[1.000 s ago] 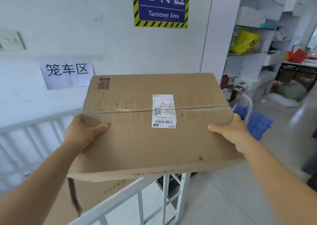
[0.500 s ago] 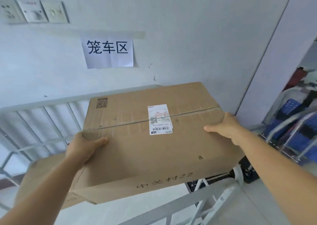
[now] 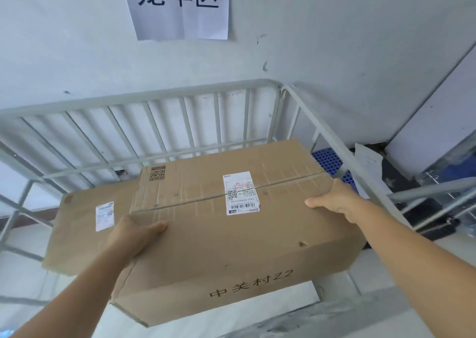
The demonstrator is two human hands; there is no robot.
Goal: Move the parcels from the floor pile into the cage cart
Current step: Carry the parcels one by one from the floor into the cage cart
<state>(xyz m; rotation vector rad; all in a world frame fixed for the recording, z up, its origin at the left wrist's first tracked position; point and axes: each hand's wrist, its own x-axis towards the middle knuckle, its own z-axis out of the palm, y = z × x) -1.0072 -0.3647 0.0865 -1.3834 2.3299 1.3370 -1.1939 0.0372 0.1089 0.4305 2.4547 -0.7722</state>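
Two hands carry one cardboard parcel [image 3: 231,234] over the cage cart [image 3: 159,98], the box filling the middle of the view. The left hand [image 3: 134,234] clasps the box's left end at about 8 o'clock, thumb laid flat on the top face and pointing toward 3 o'clock; its fingers go under or behind the edge and are hidden. The right hand [image 3: 334,201] grips the right end at about 3 o'clock, thumb on top along the edge, the remaining fingers wrapped down the far side out of sight. A shipping label [image 3: 240,193] sits across the tape seam on the top face, and printed characters run along the near side face.

A second parcel [image 3: 87,224] lies inside the cart at 9 o'clock, lower than the held box and partly covered by it; whether the two touch cannot be told. It bears a small label of its own.

The cart's barred back wall runs from 9 o'clock to 1 o'clock behind both boxes, with open space showing between the held box's far edge and those bars. The cart's right rail [image 3: 342,152] slants from 1 o'clock down toward 4 o'clock, passing just beside the right hand. Below the held box, at 6 o'clock, pale cart floor [image 3: 257,309] is visible.

On the wall at 12 o'clock hangs a paper sign [image 3: 180,5]. A blue perforated crate [image 3: 328,159] sits outside the rail at 2 o'clock.
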